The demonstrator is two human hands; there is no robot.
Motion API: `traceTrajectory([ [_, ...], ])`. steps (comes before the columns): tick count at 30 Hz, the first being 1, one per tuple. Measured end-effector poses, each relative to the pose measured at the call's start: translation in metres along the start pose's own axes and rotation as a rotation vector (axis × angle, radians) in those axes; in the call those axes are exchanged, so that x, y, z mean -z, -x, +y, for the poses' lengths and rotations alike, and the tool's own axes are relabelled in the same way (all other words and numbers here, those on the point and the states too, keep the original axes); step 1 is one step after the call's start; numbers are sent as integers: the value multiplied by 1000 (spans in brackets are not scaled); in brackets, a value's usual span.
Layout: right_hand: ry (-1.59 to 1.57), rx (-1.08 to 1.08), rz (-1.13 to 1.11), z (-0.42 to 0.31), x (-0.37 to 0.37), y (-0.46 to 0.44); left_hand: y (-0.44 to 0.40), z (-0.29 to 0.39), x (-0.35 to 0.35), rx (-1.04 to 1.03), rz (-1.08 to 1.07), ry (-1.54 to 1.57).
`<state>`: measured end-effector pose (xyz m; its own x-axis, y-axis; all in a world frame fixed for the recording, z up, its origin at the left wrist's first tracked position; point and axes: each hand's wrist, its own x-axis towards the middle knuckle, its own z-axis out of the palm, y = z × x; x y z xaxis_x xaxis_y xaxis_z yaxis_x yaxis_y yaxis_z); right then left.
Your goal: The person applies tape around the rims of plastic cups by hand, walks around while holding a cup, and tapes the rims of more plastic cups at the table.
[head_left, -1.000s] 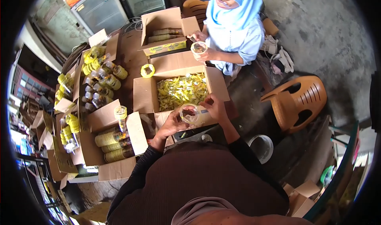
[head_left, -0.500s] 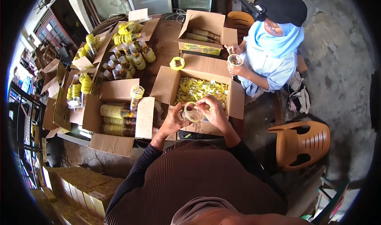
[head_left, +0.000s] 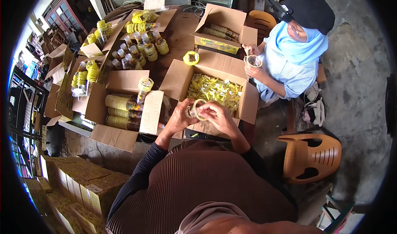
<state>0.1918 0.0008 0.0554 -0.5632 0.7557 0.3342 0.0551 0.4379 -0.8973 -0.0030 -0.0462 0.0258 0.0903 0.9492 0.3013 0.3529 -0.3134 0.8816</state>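
My left hand (head_left: 180,116) is wrapped round a clear plastic cup (head_left: 194,111) with a pale yellow rim. The cup is tilted, its mouth turned towards my right hand (head_left: 219,116). The bent fingers of that hand are pressed together at the mouth, and whatever they may pinch is hidden. Just beyond both hands is an open cardboard box (head_left: 168,84) holding many small yellow-and-white packets (head_left: 215,89). A yellow-rimmed cup stack (head_left: 144,87) stands to the left of my hands, at the flap of another box.
Nested cups (head_left: 120,112) lie in the left carton (head_left: 113,143). Several cup stacks (head_left: 138,52) stand farther back. Across the table a co-worker (head_left: 289,52) holds a cup (head_left: 253,61). A lemon-printed box (head_left: 215,44), an orange chair (head_left: 312,157) and stacked cartons (head_left: 82,180) are nearby.
The view has shifted slightly, moving the boxes and co-worker a little in the picture. My right fingers have come lower and closer into the cup's mouth; my left hand keeps its hold.
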Motion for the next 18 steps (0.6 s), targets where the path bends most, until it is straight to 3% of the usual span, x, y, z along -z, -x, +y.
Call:
traceTrajectory([
  [2,-290,-72,-54,14,-6,5,-2,3,0,-17,-38,-113],
  [4,-304,-100,-87,16,-2,8,-4,3,-1,-33,-45,-114],
  [7,-95,-152,-119,2,3,7,-6,3,-8,-38,-37,-73],
  [9,129,89,29,0,0,8,-5,2,-14,-24,-29,-28],
  [12,255,187,89,4,-1,10,-7,-4,-22,-31,-24,74],
  [14,188,139,104,1,-3,15,-9,-7,-24,186,-133,61],
  [16,125,91,120,-5,-1,19,-10,-27,-23,329,-107,257],
  [18,53,115,97,-12,2,19,-11,-45,-24,227,-59,335],
])
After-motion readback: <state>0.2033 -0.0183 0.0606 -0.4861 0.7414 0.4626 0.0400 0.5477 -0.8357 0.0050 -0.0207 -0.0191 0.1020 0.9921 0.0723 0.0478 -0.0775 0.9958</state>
